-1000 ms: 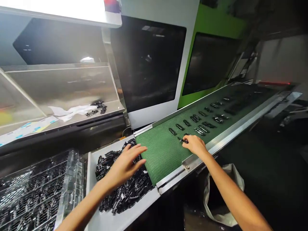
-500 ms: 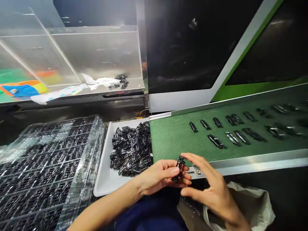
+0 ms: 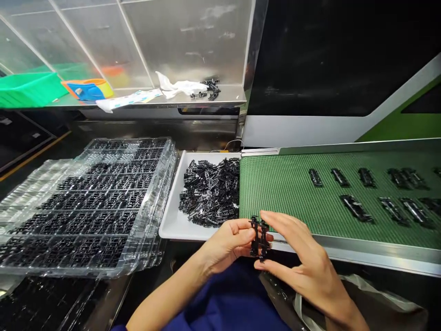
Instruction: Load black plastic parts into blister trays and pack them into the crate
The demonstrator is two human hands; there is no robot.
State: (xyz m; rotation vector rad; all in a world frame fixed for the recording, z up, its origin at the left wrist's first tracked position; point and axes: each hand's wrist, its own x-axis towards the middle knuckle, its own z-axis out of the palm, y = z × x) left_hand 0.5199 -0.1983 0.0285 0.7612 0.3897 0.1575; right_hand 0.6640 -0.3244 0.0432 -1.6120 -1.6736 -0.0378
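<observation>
Two slim black plastic parts (image 3: pixel 259 238) stand side by side between my hands, in front of the green belt's near edge. My left hand (image 3: pixel 229 246) is closed on them, thumb in front and fingers behind. My right hand (image 3: pixel 303 262) touches them at top and bottom, index fingertip at the upper end and thumb at the lower end. A white tray (image 3: pixel 168 225) heaped with loose black parts (image 3: pixel 212 191) lies beyond my left hand. On the green conveyor belt (image 3: pixel 275 188) to the right, several black parts (image 3: pixel 356 208) lie in two rows.
Stacked clear trays (image 3: pixel 134 243) filled with black parts stand at the left. A metal shelf (image 3: pixel 227 94) behind holds a green bin (image 3: pixel 29 87), a white cloth (image 3: pixel 181 87) and a few black parts. A pale bag (image 3: pixel 379 299) hangs at lower right.
The view has swung left. My right fingertips have come in onto the ends of the parts, which now show as two side by side.
</observation>
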